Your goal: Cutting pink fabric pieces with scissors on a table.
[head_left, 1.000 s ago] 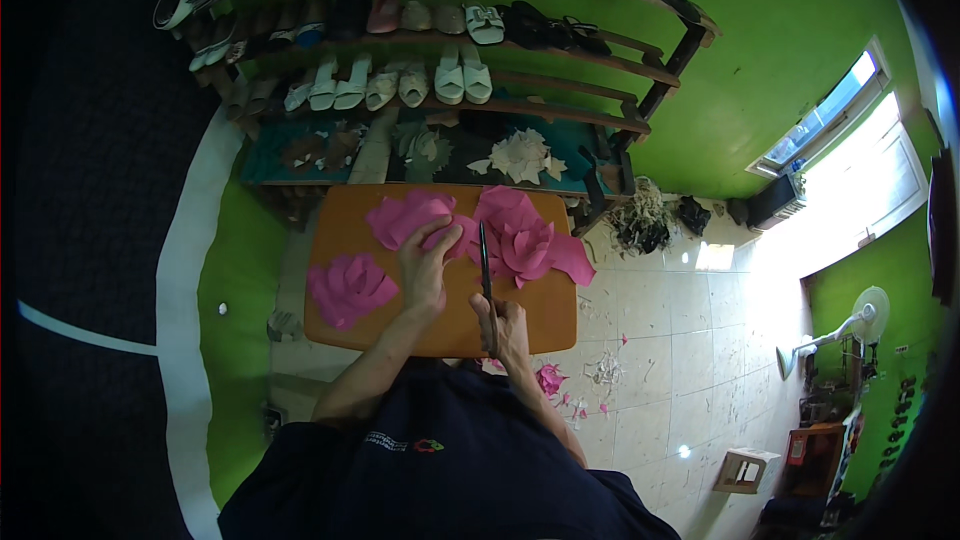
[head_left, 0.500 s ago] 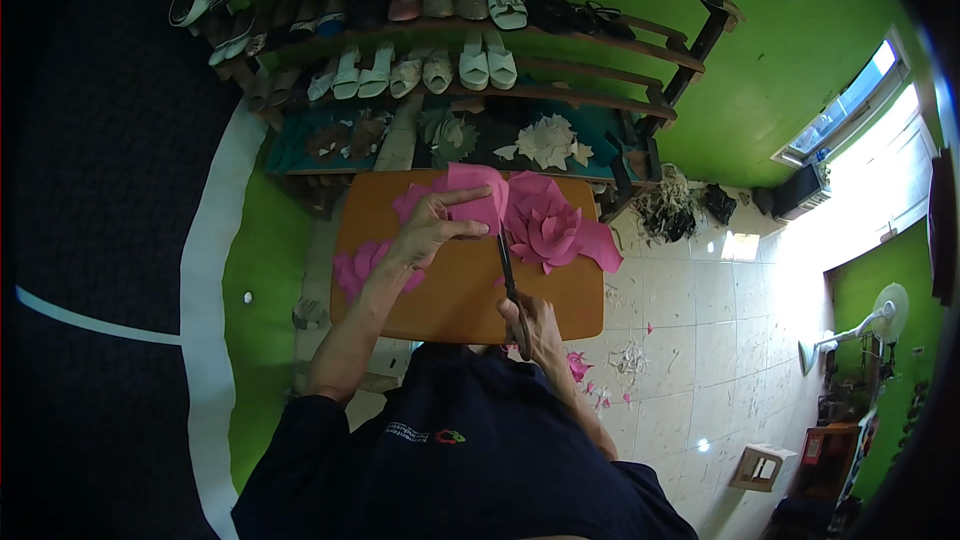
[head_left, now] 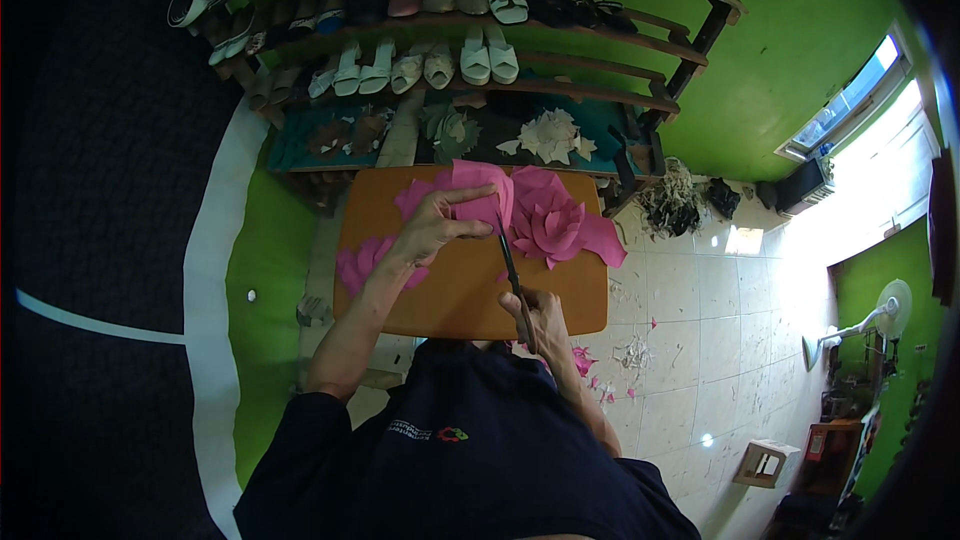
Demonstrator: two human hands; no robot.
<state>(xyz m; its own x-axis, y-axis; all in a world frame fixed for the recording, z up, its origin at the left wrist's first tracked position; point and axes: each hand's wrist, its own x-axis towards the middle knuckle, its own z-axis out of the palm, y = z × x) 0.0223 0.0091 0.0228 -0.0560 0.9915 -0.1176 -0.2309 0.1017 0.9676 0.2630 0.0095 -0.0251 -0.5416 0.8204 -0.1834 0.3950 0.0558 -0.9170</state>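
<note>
My left hand pinches a flat pink sheet above the far part of a brown tabletop. Around the handles of a long pair of scissors, my right hand is closed near the table's front edge. The dark blades point away from me, and their tips meet the sheet's lower right edge beside my left fingertips. A layered pink flower of cut petals lies to the right of the sheet. More pink cut pieces rest at the table's left, partly behind my left forearm.
Behind the table stands a rack of shoes and sandals, its lower shelf carrying pale and green cut petals. Scraps litter the tiled floor at right. A white fan stands farther right, near a small wooden box.
The scissors and my right hand have shifted slightly, with the blades at the sheet's edge in both frames. My left hand keeps its hold, and the whole view has moved a little.
</note>
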